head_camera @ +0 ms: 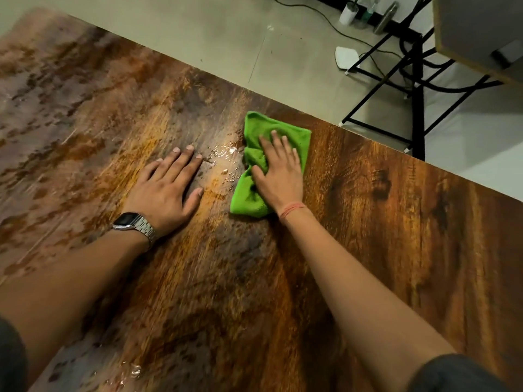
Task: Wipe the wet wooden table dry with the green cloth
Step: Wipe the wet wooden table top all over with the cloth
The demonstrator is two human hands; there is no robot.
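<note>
- Your right hand (pixel 278 174) lies palm-down on the green cloth (pixel 256 190), fingers spread and stretched flat over it; it presses the cloth to the wooden table (pixel 396 222) rather than pinching it.
- The cloth is bunched and creased under that hand. Part of it shows beyond your fingertips, toward the table's far edge, and a wider flap sticks out on the thumb side, running back to just beside your wrist.
- The cloth sits near the table's far edge, its far corner just short of it.
- A red thread bracelet (pixel 293 209) circles your right wrist, right at the cloth's near end.
- Your left hand (pixel 167 186) rests flat on the bare wood beside the cloth, fingers extended and close together, thumb out toward the cloth. It holds nothing and does not touch the cloth.
- A metal wristwatch (pixel 133 223) is on your left wrist.
- Between your left fingertips and the cloth, a patch of water droplets (pixel 223 155) glints on the wood, reaching the cloth's left edge.
- More shiny wet spots (pixel 133 370) show at the table's near edge, well apart from the cloth.
- Beyond the table's far edge, a black metal frame (pixel 396 80) stands on the pale floor.
</note>
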